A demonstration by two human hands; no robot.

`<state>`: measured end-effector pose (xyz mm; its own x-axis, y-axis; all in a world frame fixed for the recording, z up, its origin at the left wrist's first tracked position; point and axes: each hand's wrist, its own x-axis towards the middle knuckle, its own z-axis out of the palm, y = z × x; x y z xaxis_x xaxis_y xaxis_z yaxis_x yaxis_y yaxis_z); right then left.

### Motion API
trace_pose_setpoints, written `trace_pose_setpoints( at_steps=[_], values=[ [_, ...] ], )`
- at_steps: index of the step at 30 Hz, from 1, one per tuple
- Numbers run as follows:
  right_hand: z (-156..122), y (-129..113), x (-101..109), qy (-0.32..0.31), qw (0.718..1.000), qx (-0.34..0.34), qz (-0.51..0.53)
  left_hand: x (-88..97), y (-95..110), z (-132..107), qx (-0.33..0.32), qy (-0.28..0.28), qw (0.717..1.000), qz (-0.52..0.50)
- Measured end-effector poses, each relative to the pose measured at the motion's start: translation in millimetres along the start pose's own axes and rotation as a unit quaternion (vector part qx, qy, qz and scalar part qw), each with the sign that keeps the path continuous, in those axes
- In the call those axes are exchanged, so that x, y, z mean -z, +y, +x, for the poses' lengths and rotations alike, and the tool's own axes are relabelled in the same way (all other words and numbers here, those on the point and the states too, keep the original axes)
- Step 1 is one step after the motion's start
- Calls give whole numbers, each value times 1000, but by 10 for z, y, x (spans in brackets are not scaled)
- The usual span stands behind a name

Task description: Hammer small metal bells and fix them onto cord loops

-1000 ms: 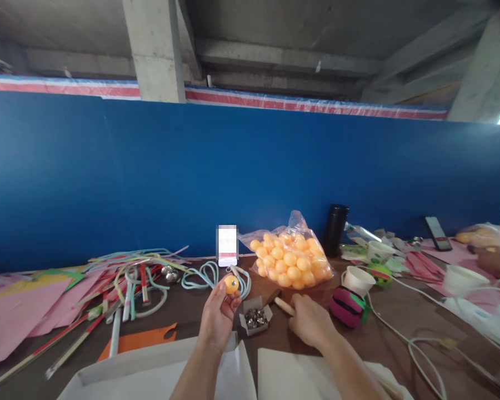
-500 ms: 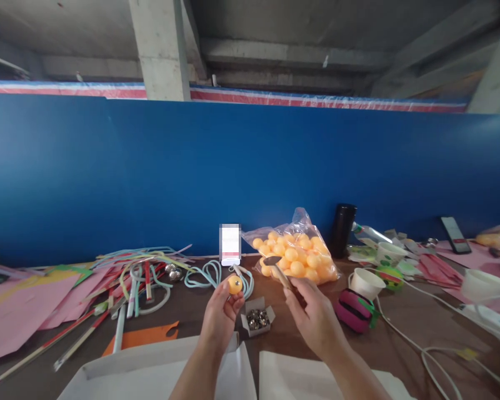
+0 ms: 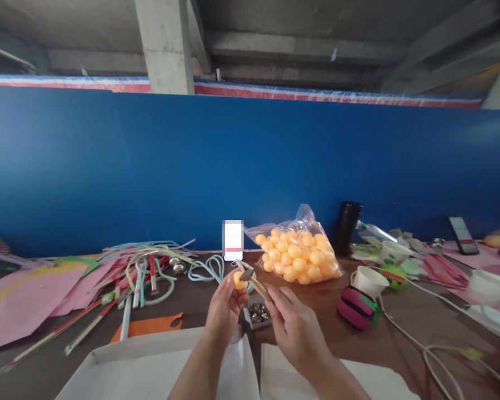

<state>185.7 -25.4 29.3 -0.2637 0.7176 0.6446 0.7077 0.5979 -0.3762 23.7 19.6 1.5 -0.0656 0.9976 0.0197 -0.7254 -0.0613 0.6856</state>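
Blue partition [image 3: 250, 166] behind, cluttered brown surface [image 3: 316, 297] below, and up front the left hand [image 3: 223, 304] has fingers clamped on an orange ping-pong ball [image 3: 237, 283]! Right hand [image 3: 295, 323], fingers wrapped round a wooden-handled tool [image 3: 259, 288], its dark head right at the ball. Looks like tool-on-ball work; next calls for steady, light pressure.

Legible text: none | pale screen [image 3: 233, 238], just left of the bag of orange balls [image 3: 295, 255]: pixelated, nothing on it readable | propped phone [image 3: 462, 236], well right of the bag: screen marks too small to read | green-printed paper cup [image 3: 394, 253], right of the bag: print blurred, no letters or numbers distinguishable
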Motion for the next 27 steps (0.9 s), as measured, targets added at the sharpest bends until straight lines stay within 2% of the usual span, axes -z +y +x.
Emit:
trace_pose_setpoints(
  at_steps=[3, 7, 11, 27],
  values=[
    [-3, 19, 0, 24, 999, 5, -28, 6, -5, 0, -4, 2, 1000, 4],
    [-10, 26, 6, 12, 998, -3, -59, 10, -10, 11, -5, -7, 1000, 5],
    [-10, 26, 10, 41, 997, 1, -66, -1, -6, 11, -7, 2, 1000, 7],
    [-2, -10, 17, 5, 998, -11, -56, -19, -12, 3, -11, 5, 1000, 27]
  ],
)
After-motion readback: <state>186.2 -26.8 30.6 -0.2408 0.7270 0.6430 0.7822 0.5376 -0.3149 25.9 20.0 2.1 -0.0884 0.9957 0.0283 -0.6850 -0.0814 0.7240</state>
